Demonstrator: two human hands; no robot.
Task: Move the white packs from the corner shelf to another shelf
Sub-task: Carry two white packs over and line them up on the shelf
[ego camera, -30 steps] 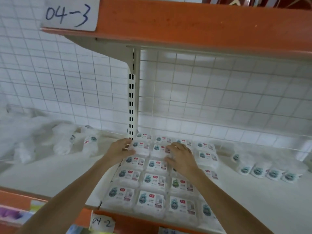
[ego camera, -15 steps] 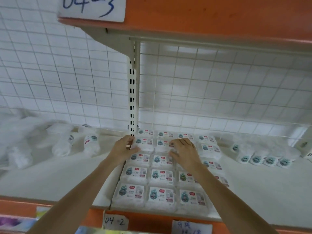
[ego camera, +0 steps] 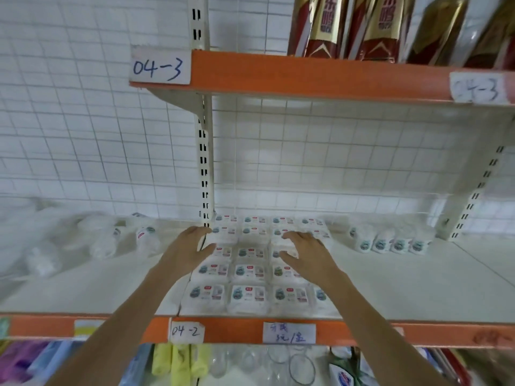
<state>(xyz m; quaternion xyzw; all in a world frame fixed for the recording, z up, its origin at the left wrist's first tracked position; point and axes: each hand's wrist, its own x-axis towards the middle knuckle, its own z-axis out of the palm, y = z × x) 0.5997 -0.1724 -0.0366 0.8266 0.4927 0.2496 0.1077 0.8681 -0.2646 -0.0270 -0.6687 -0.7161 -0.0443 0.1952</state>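
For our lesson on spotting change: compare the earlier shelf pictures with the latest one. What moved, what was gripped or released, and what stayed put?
The view tilted up and drew back, bringing in the bottles above and the shelf below. The left hand stayed at the block's left edge. The right hand spread its fingers flat over the packs. Nothing was gripped or released. The packs kept their rows, and the loose packs on the right did not move.

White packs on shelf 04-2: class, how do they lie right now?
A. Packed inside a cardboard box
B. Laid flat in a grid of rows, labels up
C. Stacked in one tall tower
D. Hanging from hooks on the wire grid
B: the white packs lie flat, side by side in rows on the shelf, printed labels facing up, with the left hand and right hand over them.
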